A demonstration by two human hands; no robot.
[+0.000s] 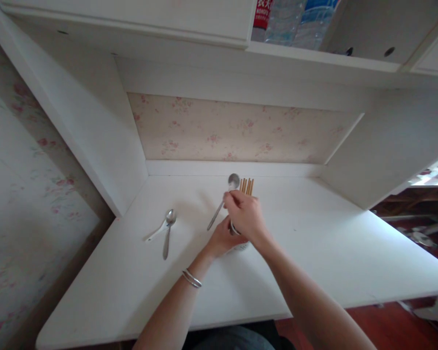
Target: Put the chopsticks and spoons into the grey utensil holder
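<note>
From far off, I see my left hand [224, 238] wrapped round a white holder [242, 247] on the desk [299, 253]. My right hand [245, 214] curls above; I cannot tell what its grip pinches. Gold chopsticks [244, 185] poke up behind.

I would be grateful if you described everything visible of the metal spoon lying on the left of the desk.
The metal spoon looks silvery and shiny, with a rounded bowl and a slim handle that widens towards its end. It lies on the white desk, bowl at the far end, handle pointing towards the front edge. Its bowl overlaps the end of the white spoon. Neither the left hand nor the right hand touches it.
</note>
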